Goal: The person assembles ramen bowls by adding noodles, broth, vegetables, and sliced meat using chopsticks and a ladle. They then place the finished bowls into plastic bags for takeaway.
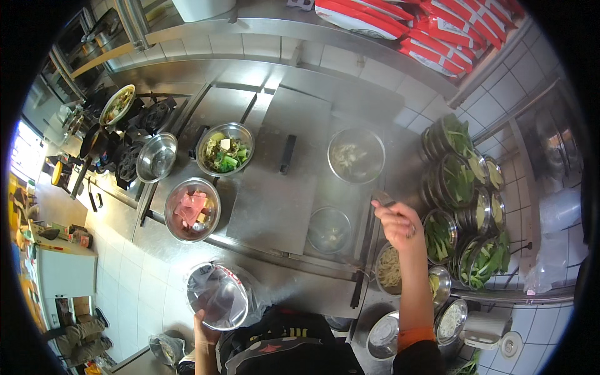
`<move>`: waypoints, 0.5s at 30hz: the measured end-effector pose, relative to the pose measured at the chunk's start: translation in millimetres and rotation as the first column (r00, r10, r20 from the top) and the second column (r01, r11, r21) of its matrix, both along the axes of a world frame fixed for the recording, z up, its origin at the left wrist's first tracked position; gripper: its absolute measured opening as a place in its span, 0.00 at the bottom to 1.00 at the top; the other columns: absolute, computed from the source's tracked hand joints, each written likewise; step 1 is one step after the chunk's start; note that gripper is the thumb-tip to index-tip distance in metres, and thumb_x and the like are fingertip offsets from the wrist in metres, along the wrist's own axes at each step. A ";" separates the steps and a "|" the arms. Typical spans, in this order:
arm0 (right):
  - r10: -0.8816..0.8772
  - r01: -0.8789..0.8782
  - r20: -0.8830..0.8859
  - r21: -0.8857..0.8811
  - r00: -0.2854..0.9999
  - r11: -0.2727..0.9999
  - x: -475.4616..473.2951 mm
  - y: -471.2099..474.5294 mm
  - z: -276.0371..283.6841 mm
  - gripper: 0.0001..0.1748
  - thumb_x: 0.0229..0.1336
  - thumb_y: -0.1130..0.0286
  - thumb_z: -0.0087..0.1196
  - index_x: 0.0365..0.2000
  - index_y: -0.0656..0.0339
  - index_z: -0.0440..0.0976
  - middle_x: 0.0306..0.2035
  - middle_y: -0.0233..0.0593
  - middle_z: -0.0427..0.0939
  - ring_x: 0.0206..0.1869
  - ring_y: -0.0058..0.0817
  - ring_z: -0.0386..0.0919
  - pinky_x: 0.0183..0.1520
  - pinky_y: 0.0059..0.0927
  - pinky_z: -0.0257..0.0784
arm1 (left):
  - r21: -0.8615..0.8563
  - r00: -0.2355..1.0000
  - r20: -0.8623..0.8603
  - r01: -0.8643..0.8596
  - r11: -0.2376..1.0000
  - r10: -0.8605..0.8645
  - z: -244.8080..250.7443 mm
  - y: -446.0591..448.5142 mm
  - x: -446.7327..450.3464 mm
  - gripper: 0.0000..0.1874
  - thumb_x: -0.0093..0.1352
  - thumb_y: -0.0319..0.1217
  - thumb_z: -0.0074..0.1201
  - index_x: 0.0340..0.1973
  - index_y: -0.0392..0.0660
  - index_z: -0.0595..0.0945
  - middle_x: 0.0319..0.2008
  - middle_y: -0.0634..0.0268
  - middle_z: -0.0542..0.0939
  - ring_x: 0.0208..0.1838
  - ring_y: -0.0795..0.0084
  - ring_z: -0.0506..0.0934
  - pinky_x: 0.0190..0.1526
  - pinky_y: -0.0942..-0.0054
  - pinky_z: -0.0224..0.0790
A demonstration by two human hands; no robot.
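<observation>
My left hand [205, 326] holds a metal bowl [218, 296] lined with a clear plastic bag, low in front of the counter. At the right of the steaming cooker, my right hand [398, 226] is closed on the handle of a utensil [383, 198], whose far end is blurred. Just up and left of that hand, a round strainer [356, 156] holds pale food in the steam. A second round strainer [329, 230] sits below it with a few pale pieces. Left of the metal lid [288, 154] are a bowl of greens and noodles [225, 150] and a bowl of pink sliced meat [192, 209].
An empty metal bowl [157, 157] stands beside the stove burners [126, 164]. Stacked bowls of leafy greens [454, 180] line the right side, with a noodle bowl [389, 270] near my forearm. Red and white packages [436, 37] lie on the upper shelf. Another person's legs [82, 335] show lower left.
</observation>
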State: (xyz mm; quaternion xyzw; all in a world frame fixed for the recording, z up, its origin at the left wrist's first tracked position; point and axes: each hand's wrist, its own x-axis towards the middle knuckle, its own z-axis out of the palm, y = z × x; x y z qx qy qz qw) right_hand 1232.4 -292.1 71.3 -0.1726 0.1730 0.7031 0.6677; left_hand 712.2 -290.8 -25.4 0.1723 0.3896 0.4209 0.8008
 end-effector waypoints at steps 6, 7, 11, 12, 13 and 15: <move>0.166 -0.135 0.244 -0.137 0.955 0.981 -47.1 -2.5 2.9 0.09 0.54 0.81 0.37 0.36 0.72 0.65 0.21 0.34 0.59 0.11 0.14 0.56 0.07 0.13 0.55 | 0.091 0.991 -0.131 0.021 0.996 -0.009 18.5 35.7 26.9 0.36 0.64 0.50 0.48 0.60 0.40 0.61 0.58 0.56 0.66 0.58 0.59 0.66 0.59 0.62 0.57; 0.019 -0.020 -0.011 -0.081 1.000 0.997 -46.7 -1.1 6.3 0.07 0.53 0.82 0.37 0.33 0.72 0.63 0.21 0.35 0.59 0.11 0.15 0.56 0.07 0.14 0.56 | 0.129 0.985 -0.165 0.064 0.990 -0.042 20.0 46.5 34.0 0.35 0.65 0.51 0.46 0.60 0.39 0.62 0.58 0.57 0.66 0.59 0.59 0.65 0.59 0.61 0.56; -0.153 0.150 -0.432 -0.042 0.889 0.988 -28.7 -24.1 27.6 0.01 0.52 0.84 0.34 0.25 0.72 0.56 0.20 0.37 0.57 0.12 0.18 0.59 0.07 0.16 0.59 | 0.292 0.973 -0.212 0.151 0.945 -0.090 45.9 80.8 65.9 0.35 0.63 0.42 0.53 0.62 0.44 0.59 0.59 0.59 0.63 0.61 0.63 0.62 0.59 0.61 0.55; -0.103 0.102 -0.379 -0.021 0.920 0.995 -31.2 -27.9 25.2 0.04 0.52 0.83 0.34 0.23 0.70 0.55 0.20 0.36 0.57 0.12 0.17 0.59 0.07 0.16 0.59 | 0.261 0.968 -0.240 0.139 0.955 -0.076 55.4 89.9 76.3 0.35 0.62 0.41 0.54 0.62 0.44 0.58 0.59 0.59 0.63 0.61 0.63 0.62 0.59 0.61 0.55; -0.054 0.065 -0.339 0.020 0.939 0.998 -35.3 -31.7 21.5 0.06 0.52 0.83 0.35 0.20 0.69 0.54 0.20 0.35 0.57 0.12 0.16 0.59 0.07 0.16 0.58 | 0.255 0.971 -0.233 0.120 0.959 -0.059 65.2 97.4 86.1 0.36 0.62 0.40 0.55 0.62 0.45 0.58 0.59 0.60 0.63 0.60 0.64 0.62 0.58 0.60 0.55; 0.043 -0.041 -0.029 0.082 0.999 0.996 -51.7 -25.9 5.2 0.05 0.51 0.83 0.36 0.26 0.70 0.63 0.19 0.32 0.59 0.12 0.14 0.58 0.07 0.15 0.56 | 0.241 0.962 -0.270 0.108 0.964 -0.040 81.9 109.2 103.8 0.37 0.61 0.39 0.56 0.61 0.46 0.57 0.58 0.61 0.64 0.60 0.65 0.62 0.57 0.60 0.56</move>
